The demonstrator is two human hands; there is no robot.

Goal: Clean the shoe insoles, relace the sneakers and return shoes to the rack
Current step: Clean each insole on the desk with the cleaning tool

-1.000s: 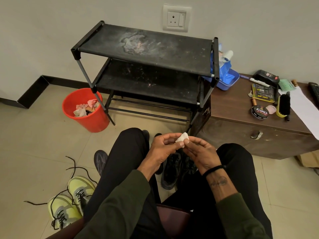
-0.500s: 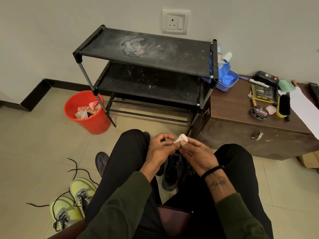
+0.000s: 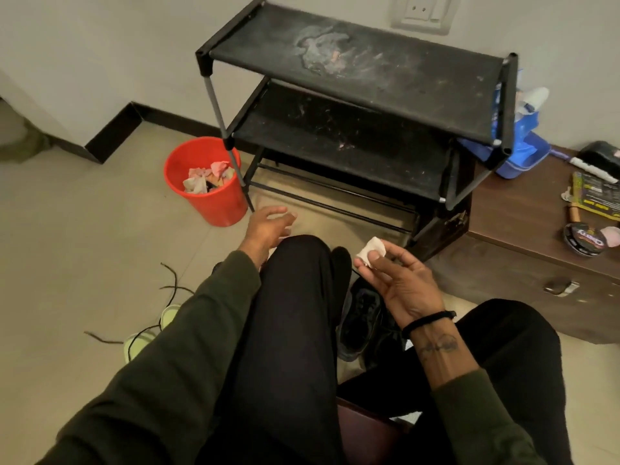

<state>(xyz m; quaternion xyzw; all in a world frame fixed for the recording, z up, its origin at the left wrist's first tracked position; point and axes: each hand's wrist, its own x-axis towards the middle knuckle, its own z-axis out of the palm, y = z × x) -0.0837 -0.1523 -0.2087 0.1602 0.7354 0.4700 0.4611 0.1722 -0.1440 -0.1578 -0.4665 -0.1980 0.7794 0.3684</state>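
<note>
My right hand (image 3: 401, 283) pinches a small white wad of tissue (image 3: 371, 250) between thumb and fingertips, above a black sneaker (image 3: 360, 322) that stands on the floor between my legs. My left hand (image 3: 266, 226) reaches out past my left knee with its fingers spread and holds nothing. It is near the red bin (image 3: 208, 182). Yellow-green sneakers (image 3: 147, 333) lie at the left, mostly hidden by my left sleeve, with loose black laces (image 3: 167, 290) beside them. The black two-shelf shoe rack (image 3: 355, 105) stands ahead with nothing on it.
The red bin holds crumpled tissues. A brown wooden chest (image 3: 536, 263) at the right carries a shoe polish tin (image 3: 585, 241), a blue tub (image 3: 523, 156) and a packet (image 3: 593, 196). A wall socket (image 3: 424, 11) is above the rack.
My left hand has let go of the tissue and swung out to the left toward the red bin. The right hand keeps the wad. The view has shifted closer and leftward.
</note>
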